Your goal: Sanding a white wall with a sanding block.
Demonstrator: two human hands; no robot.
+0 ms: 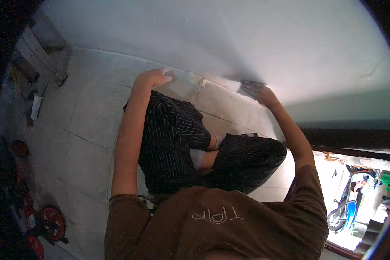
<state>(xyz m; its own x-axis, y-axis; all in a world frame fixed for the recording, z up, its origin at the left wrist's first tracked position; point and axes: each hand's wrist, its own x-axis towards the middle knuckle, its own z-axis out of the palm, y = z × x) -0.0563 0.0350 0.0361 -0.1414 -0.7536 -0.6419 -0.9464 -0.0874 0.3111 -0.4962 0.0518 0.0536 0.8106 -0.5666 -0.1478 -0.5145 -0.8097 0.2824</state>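
My left hand (156, 77) is low over the floor beside a damp-looking patch (178, 85), close to the foot of the pale wall (195, 42). Its fingertips look whitish; whether something small is between them cannot be seen. Farther right, my right hand (255, 91) reaches to the base of the same wall, blurred and greyish, in shadow. A white patch (232, 85) shows next to its fingers; whether it is a held thing or bright wall is unclear. Pale crumbly residue (200, 81) lies along the wall's foot between the hands.
My crossed legs in striped trousers (172, 136) rest on the tiled floor (91, 130). At the far left stand a wooden piece of furniture (35, 52), a white container (36, 105) and a red wheel (52, 223). A motorcycle (351, 201) stands beyond the doorway at right.
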